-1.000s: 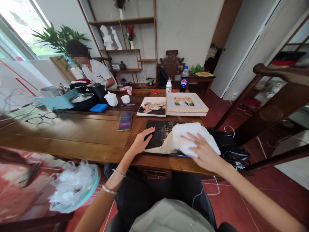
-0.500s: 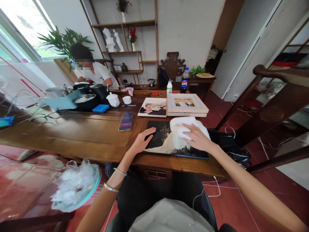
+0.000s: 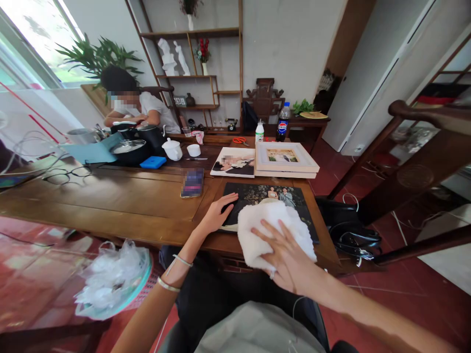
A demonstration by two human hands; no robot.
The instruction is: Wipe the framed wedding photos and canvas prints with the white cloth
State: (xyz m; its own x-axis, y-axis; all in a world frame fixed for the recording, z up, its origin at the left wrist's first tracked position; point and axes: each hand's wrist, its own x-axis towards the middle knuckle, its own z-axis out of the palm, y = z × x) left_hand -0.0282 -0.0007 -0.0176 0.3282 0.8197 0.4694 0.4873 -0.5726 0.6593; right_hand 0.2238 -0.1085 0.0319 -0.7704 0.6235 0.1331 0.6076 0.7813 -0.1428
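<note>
A dark photo print point(image 3: 265, 196) lies flat at the near edge of the long wooden table point(image 3: 110, 201). My left hand point(image 3: 217, 215) rests on the print's left edge with its fingers stretched out flat. My right hand point(image 3: 285, 257) presses a white towel point(image 3: 270, 228) onto the print's near part, fingers spread over the cloth. The towel overhangs the table's front edge and hides the lower half of the picture.
Behind the print lie an unframed photo point(image 3: 233, 163) and a white framed picture point(image 3: 285, 159). A phone point(image 3: 192, 183), glasses point(image 3: 64, 175), teapot point(image 3: 172, 149), pots and a soda bottle point(image 3: 282, 122) stand farther back. A person point(image 3: 136, 105) sits at the far left. A bin of plastic point(image 3: 110, 282) sits left.
My right hand has dragged the towel from the print's far right corner toward me, to its near edge, uncovering the upper part of the picture. My left hand has stayed in place.
</note>
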